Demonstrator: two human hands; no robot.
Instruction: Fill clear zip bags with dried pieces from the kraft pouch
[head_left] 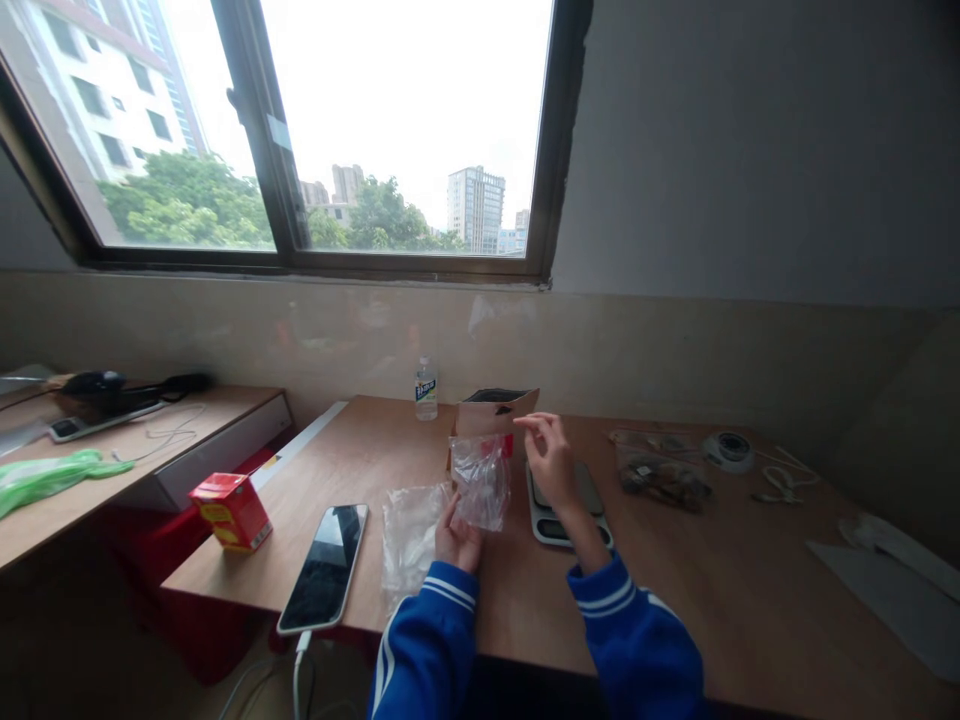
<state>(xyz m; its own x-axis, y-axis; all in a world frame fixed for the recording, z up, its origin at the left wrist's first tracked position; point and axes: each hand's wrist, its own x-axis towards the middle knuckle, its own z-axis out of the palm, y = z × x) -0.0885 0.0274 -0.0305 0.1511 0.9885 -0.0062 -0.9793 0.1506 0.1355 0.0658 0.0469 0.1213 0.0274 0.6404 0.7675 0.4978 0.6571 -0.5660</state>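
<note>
My left hand (459, 545) is closed on the lower edge of a clear plastic bag (481, 490), which has a red strip along its top and stands upright over the table. To its right, my right hand (551, 462) is raised with the fingers bent together in a pinch, pointing left above the bag's top corner. Whatever those fingertips hold, if anything, is too small to make out. Beneath the right hand and wrist lies a kitchen scale (547, 528), partly covered by them. Another clear plastic bag (412, 535) lies flat beside my left hand. Behind the held bag stands an open cardboard box (491, 412).
At the left are a phone (326, 568) with a charging cable and a red box (231, 512). A water bottle (426, 390) stands near the wall. Rightward lie a bag of small parts (660, 480), a white dome-shaped device (729, 452) and a cable (781, 485).
</note>
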